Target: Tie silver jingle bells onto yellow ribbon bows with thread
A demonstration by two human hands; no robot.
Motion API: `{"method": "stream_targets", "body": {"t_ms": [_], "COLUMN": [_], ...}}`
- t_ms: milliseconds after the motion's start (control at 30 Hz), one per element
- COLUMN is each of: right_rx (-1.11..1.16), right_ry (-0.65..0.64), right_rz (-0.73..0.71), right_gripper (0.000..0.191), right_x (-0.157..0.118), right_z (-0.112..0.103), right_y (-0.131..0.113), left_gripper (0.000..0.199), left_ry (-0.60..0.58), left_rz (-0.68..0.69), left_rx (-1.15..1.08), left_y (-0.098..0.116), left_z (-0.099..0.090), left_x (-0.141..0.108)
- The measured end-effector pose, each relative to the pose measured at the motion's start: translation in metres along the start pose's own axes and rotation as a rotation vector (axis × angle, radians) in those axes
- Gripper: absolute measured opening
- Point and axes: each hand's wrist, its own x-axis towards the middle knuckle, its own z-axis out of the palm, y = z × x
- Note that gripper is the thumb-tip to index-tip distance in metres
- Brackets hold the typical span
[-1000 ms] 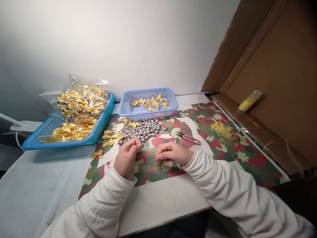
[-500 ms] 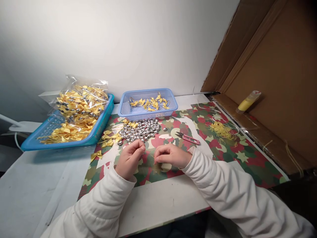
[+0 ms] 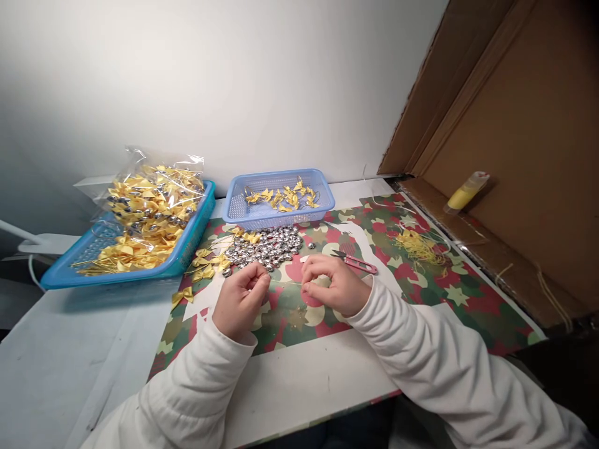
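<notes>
My left hand [image 3: 242, 299] is closed, its thumb pressed against the curled fingers; whatever sits deep inside it is hidden. From its fingertips a thin, faint yellowish cord [image 3: 286, 284] runs across to my right hand [image 3: 333, 285], which pinches it between thumb and forefinger. Just beyond the left hand lies a heap of small shiny silver bells [image 3: 266, 248]. Several yellow ribbon bows [image 3: 206, 265] with cords are scattered beside that heap. Pink-handled thread snips [image 3: 358, 262] lie behind my right hand.
A blue basket [image 3: 281, 216] with finished-looking bow loops stands at the back. At left, a larger blue basket [image 3: 116, 274] holds bows and a clear bag [image 3: 159, 187] of bows with bells. Yellow cord scraps [image 3: 418, 245] lie right, near a cardboard wall [image 3: 528, 156] and a yellow tube [image 3: 468, 192].
My right hand has moved slightly right and up, away from my left, widening the gap. The thin cord between them now shows. My left hand has shifted a little left.
</notes>
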Motion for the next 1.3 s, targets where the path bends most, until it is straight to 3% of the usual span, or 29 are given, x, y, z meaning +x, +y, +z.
{"method": "stream_targets", "body": {"t_ms": [100,167,200,267,333,400,533,600,767,867,933,1000,1067,1167,1300], "right_rx": [-0.412,-0.558,-0.588,-0.624,-0.658,-0.683,-0.699,-0.706,-0.668,-0.7,-0.787,-0.889,-0.947,-0.912,-0.867], "right_ry": [0.126,0.152,0.145,0.109,0.07,0.049,0.07,0.085,0.073,0.036,0.04,0.032,-0.032,-0.149,-0.164], "right_rz": [-0.226,-0.321,-0.361,-0.437,-0.484,-0.509,-0.547,-0.555,-0.521,-0.319,-0.014,0.308,0.538,0.678,0.655], "right_gripper": [0.016,0.017,0.018,0.018,0.019,0.02,0.021,0.022,0.018,0.013,0.012,0.023,0.032,0.027,0.012], "right_x": [-0.002,-0.002,-0.002,-0.002,-0.003,-0.003,-0.004,-0.004,-0.002,0.0,0.001,0.002,0.002,0.001,0.001], "right_z": [-0.008,-0.011,-0.012,-0.012,-0.01,-0.007,-0.003,-0.001,-0.004,-0.021,-0.04,-0.058,-0.073,-0.079,-0.067], "right_y": [0.0,0.002,0.003,0.004,0.004,0.003,0.005,0.006,0.007,0.007,0.008,0.011,0.015,0.02,0.022], "left_gripper": [0.026,0.026,0.024,0.019,0.027,0.034,0.032,0.038,0.048,0.047,0.047,0.046,0.046,0.044,0.043], "left_ry": [-0.218,-0.398,-0.419,-0.339,-0.247,-0.288,-0.492,-0.536,-0.414,-0.392,-0.39,-0.379,-0.367,-0.355,-0.353], "left_rz": [0.05,0.157,0.225,0.335,0.346,0.239,-0.18,-0.328,-0.3,-0.251,-0.222,-0.195,-0.18,-0.169,-0.156], "left_rx": [-0.026,-0.003,0.03,0.089,0.046,-0.12,-0.493,-0.597,-0.728,-0.71,-0.687,-0.66,-0.643,-0.634,-0.631], "left_y": [0.0,0.003,0.004,0.008,0.009,0.009,0.006,0.003,0.0,0.001,0.001,0.002,0.002,0.003,0.004], "left_z": [-0.006,-0.008,-0.008,-0.007,-0.002,0.006,0.02,0.024,0.024,0.023,0.023,0.023,0.023,0.022,0.022], "left_x": [-0.001,-0.001,-0.002,-0.003,-0.006,-0.009,-0.015,-0.016,-0.018,-0.019,-0.021,-0.022,-0.022,-0.022,-0.022]}}
